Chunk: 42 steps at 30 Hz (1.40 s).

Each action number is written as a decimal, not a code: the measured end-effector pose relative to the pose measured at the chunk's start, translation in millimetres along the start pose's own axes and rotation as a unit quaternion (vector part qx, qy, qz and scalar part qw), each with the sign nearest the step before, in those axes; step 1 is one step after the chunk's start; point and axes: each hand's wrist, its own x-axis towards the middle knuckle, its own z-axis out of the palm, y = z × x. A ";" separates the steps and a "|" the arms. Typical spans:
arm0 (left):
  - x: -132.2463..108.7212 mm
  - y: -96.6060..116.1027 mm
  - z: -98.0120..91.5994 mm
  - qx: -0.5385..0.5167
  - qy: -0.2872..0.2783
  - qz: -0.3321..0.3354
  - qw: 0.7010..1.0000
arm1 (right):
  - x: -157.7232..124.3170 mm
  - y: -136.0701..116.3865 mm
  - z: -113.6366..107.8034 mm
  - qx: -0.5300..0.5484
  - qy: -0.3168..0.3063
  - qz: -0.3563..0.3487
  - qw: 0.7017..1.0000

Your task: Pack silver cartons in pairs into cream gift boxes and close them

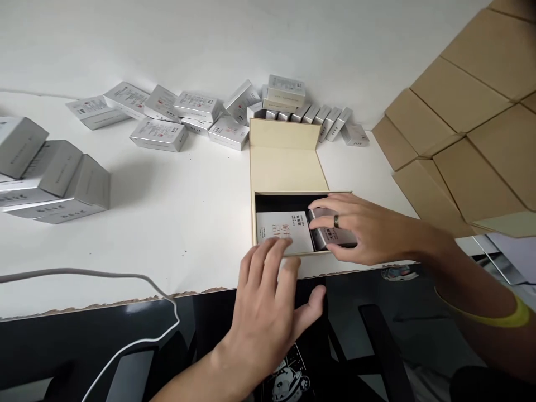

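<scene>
A cream gift box with a dark inside lies open at the table's front edge, its lid folded back. In its left part sits a flat silver-white carton with red and black print. My right hand, with a ring on one finger, grips a smaller silver carton inside the right part of the box. That carton looks tilted, and my palm covers some of it. My left hand hovers at the box's front edge, fingers spread and holding nothing; its fingertips overlap the flat carton in view.
Several silver cartons lie scattered along the wall, with a row of upright ones behind the lid. More cartons are stacked at left. Brown cardboard boxes pile up at right. A white cable crosses the table's front left.
</scene>
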 end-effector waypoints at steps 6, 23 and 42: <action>23.6 -3.3 11.0 0.055 -0.089 0.023 0.994 | 2.7 7.6 12.1 0.030 -0.053 0.030 0.998; 76.8 -13.5 25.6 0.091 -0.301 -0.025 0.949 | 17.1 31.1 -8.6 0.087 -0.200 0.068 0.973; 64.5 -17.8 32.5 0.100 -0.233 -0.008 0.967 | -50.6 33.3 -42.6 0.048 0.089 0.217 0.971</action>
